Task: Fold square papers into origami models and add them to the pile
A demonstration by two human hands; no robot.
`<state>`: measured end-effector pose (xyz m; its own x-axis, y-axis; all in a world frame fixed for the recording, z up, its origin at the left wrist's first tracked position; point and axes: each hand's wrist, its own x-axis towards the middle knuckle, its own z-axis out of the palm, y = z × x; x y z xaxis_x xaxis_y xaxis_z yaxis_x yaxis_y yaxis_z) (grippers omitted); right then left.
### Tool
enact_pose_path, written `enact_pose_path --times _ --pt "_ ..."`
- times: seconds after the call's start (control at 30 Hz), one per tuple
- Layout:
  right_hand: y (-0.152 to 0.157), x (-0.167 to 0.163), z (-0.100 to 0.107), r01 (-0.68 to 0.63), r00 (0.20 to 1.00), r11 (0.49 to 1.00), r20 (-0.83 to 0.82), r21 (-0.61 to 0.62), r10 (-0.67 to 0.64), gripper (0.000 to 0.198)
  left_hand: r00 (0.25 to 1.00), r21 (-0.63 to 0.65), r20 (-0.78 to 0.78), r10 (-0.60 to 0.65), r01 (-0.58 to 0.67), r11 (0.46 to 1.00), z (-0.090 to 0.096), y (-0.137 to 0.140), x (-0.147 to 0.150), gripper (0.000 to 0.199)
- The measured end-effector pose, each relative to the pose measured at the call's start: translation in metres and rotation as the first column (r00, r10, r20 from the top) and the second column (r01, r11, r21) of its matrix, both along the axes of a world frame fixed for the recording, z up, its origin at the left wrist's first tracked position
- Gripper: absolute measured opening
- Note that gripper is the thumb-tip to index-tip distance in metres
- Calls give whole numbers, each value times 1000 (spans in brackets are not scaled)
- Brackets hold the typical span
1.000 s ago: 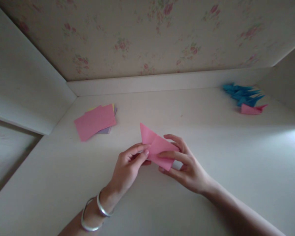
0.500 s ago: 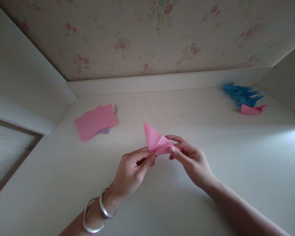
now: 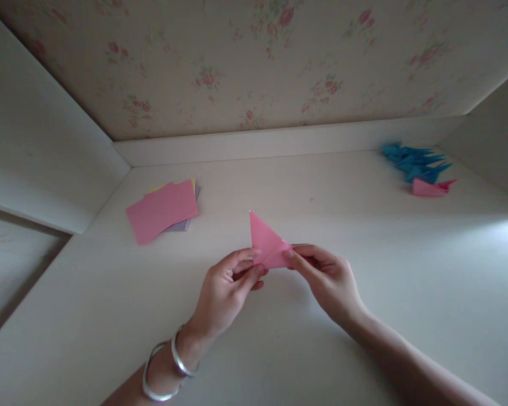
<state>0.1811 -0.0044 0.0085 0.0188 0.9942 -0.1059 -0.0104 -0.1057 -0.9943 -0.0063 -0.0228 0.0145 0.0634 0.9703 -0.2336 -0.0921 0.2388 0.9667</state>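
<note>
Between both hands is a folded piece of pink paper (image 3: pixel 267 239), roughly triangular, with one point standing up at the upper left and a crease running across it. My left hand (image 3: pixel 231 287) pinches its lower left corner between thumb and fingers; two silver bangles (image 3: pixel 169 363) circle that wrist. My right hand (image 3: pixel 324 276) grips the right corner, thumb on the near face and fingers behind. The paper is held a little above the white tabletop. Parts of its edges are hidden under the fingertips.
At the left lies a stack of paper sheets (image 3: pixel 163 211), pink on top with yellow and purple edges showing. Several blue folded paper figures (image 3: pixel 419 160) and one pink folded figure (image 3: pixel 430 188) sit at the far right. A floral-papered wall (image 3: pixel 245 67) rises behind the table.
A raised flap on the pink paper has been laid flat, so its front face looks smoother. My right fingers have shifted slightly lower along the right corner, and the left index finger has risen.
</note>
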Motion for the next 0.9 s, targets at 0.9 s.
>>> enact_pose_path --times 0.9 --pt "-3 3 -4 40 943 994 326 99 -70 30 995 -217 13 -97 98 971 10 6 2 13"
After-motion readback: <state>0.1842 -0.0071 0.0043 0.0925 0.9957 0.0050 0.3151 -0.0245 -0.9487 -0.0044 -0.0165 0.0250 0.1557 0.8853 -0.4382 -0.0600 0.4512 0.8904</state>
